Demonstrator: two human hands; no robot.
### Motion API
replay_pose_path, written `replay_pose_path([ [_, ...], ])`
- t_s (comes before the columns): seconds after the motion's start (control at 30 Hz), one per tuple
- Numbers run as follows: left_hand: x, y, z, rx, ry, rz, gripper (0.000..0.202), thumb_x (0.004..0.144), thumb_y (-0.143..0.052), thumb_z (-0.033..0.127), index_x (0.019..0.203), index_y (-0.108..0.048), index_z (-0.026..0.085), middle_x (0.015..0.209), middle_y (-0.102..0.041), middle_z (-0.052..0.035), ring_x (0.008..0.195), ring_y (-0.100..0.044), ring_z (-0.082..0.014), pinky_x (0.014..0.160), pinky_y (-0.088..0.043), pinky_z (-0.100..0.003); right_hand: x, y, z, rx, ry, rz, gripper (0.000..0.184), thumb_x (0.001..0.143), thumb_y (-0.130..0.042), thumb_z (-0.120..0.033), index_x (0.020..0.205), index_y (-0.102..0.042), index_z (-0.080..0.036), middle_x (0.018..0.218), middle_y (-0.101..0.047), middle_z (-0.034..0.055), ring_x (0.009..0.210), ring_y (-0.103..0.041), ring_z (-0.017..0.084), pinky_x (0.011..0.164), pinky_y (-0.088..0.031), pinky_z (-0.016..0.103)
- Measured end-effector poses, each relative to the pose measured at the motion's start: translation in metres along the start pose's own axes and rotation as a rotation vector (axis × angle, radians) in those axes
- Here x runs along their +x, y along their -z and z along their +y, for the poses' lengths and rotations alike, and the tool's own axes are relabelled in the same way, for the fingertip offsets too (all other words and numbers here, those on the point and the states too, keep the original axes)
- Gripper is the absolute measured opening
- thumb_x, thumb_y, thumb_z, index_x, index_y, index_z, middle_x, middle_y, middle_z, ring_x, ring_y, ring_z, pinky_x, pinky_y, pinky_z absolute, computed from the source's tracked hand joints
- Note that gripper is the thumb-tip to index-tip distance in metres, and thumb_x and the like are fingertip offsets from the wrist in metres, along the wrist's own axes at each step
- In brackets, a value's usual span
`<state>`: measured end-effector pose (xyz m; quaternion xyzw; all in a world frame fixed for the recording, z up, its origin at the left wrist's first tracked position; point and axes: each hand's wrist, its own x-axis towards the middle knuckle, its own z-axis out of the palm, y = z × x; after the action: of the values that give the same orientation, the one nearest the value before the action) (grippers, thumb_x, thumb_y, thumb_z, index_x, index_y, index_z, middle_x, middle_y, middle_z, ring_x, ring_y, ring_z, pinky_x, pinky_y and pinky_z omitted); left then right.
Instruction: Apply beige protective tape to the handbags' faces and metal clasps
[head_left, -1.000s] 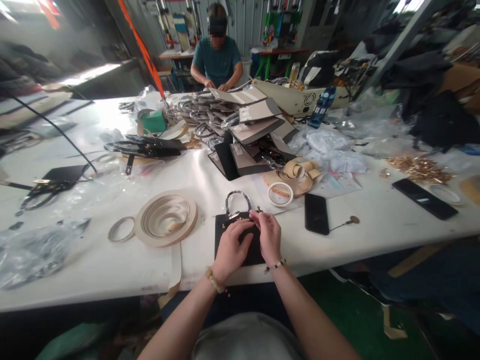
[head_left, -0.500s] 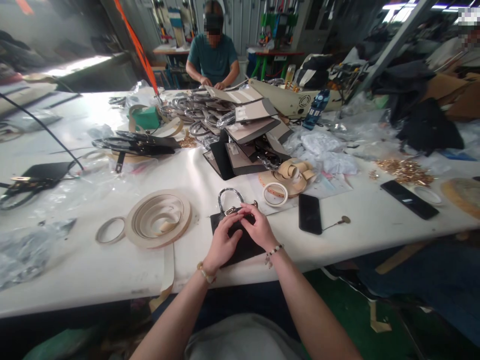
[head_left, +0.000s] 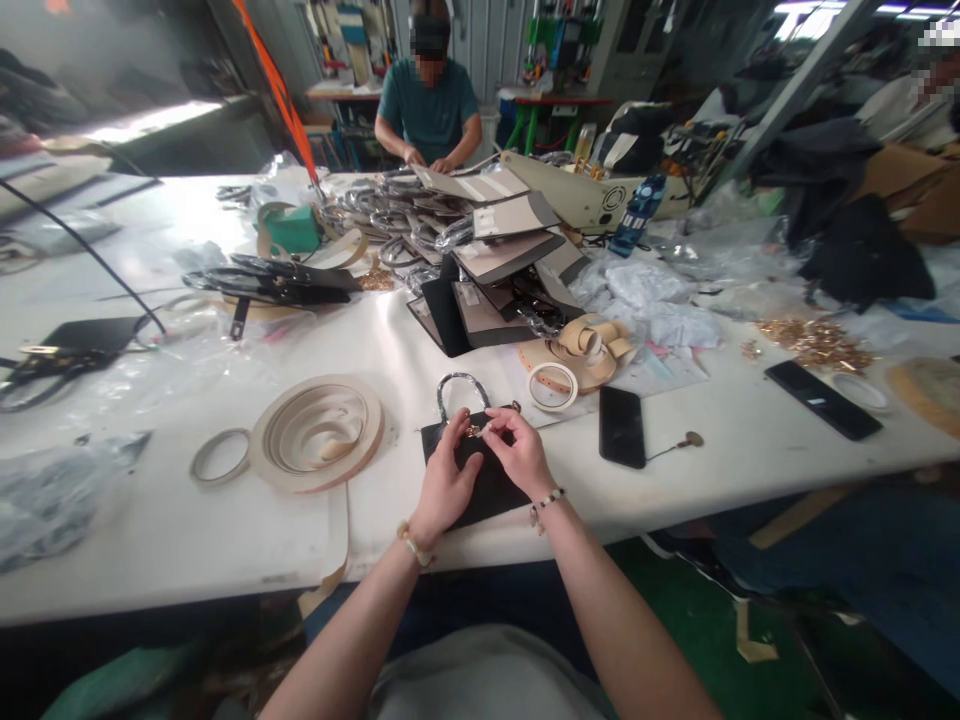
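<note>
Near edge of the table (head_left: 225, 540): left grip (head_left: 448, 480) and right grip (head_left: 519, 457) are now standing slightly farther apart than half a second ago, so a gold-toned fitting (head_left: 473, 431) is showing between them on the black bag (head_left: 491, 497), which is lying flat, film-wrapped handle (head_left: 463, 377) pointing away. Left is resting loosely curved over the bag, thumb spread, seemingly clasping nothing; right is pinching closed, apparently on a small pale bit (head_left: 486, 430) too tiny to identify. I'm judging the fine work at the fitting as continuing, unfinished.
</note>
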<state>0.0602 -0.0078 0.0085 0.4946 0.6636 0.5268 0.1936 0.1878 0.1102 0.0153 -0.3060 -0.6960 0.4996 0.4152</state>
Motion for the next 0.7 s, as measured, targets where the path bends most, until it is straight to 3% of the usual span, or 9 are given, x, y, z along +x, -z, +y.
replay_pose_path([
  [0.07, 0.0, 0.0, 0.0, 0.051, -0.022, 0.036, 0.056, 0.103, -0.062, 0.025, 0.158, -0.052, 0.026, 0.164, -0.06, -0.016, 0.155, -0.057, -0.0311, 0.129, -0.05, -0.058, 0.0, -0.001, -0.001, -0.035, 0.013, -0.014, 0.029, 0.093, -0.074, -0.039, 0.118, -0.08, -0.025, 0.098, -0.083, 0.005, 0.092, -0.079, 0.023, 0.101, -0.065, 0.044],
  [0.2, 0.005, -0.001, 0.005, 0.163, -0.084, 0.091, 0.035, 0.106, -0.059, 0.025, 0.141, -0.062, 0.023, 0.164, -0.06, -0.0169, 0.165, -0.045, -0.032, 0.137, -0.04, -0.063, 0.001, -0.002, -0.003, -0.079, 0.065, -0.022, 0.019, 0.096, -0.073, -0.042, 0.1, -0.082, -0.026, 0.1, -0.086, 0.0055, 0.097, -0.081, 0.025, 0.125, -0.053, 0.055],
  [0.33, 0.016, -0.003, 0.01, 0.268, -0.105, 0.101, 0.016, 0.109, -0.056, 0.024, 0.116, -0.07, 0.02, 0.147, -0.071, -0.016, 0.158, -0.053, -0.032, 0.134, -0.043, -0.063, 0.002, -0.002, -0.003, -0.073, 0.064, -0.012, 0.021, 0.096, -0.071, -0.045, 0.095, -0.079, -0.025, 0.094, -0.084, 0.0057, 0.092, -0.08, 0.025, 0.102, -0.065, 0.047],
  [0.4, 0.021, -0.002, 0.011, 0.317, -0.101, 0.091, 0.016, 0.11, -0.056, 0.023, 0.107, -0.07, 0.018, 0.135, -0.075, -0.0137, 0.153, -0.057, -0.0311, 0.131, -0.045, -0.064, 0.002, -0.003, -0.005, -0.083, 0.056, -0.011, 0.023, 0.096, -0.071, -0.047, 0.095, -0.078, -0.025, 0.094, -0.083, 0.006, 0.091, -0.079, 0.025, 0.093, -0.066, 0.042],
  [0.6, 0.037, 0.006, 0.019, 0.48, -0.055, -0.019, 0.02, 0.111, -0.062, 0.034, 0.112, -0.072, 0.016, 0.121, -0.076, -0.009, 0.124, -0.072, -0.0245, 0.116, -0.057, -0.053, 0.003, -0.011, -0.008, -0.106, 0.067, 0.041, 0.021, 0.099, -0.067, -0.044, 0.093, -0.073, -0.025, 0.099, -0.083, 0.0074, 0.096, -0.077, 0.025, 0.095, -0.064, 0.041],
  [0.7, 0.045, 0.012, 0.028, 0.576, -0.035, -0.108, 0.024, 0.11, -0.063, 0.04, 0.112, -0.072, 0.017, 0.11, -0.076, -0.0061, 0.111, -0.073, -0.0229, 0.117, -0.055, -0.055, 0.005, -0.015, -0.008, -0.123, 0.056, 0.092, 0.019, 0.097, -0.068, -0.043, 0.092, -0.072, -0.025, 0.094, -0.082, 0.0069, 0.09, -0.075, 0.024, 0.09, -0.064, 0.041],
])
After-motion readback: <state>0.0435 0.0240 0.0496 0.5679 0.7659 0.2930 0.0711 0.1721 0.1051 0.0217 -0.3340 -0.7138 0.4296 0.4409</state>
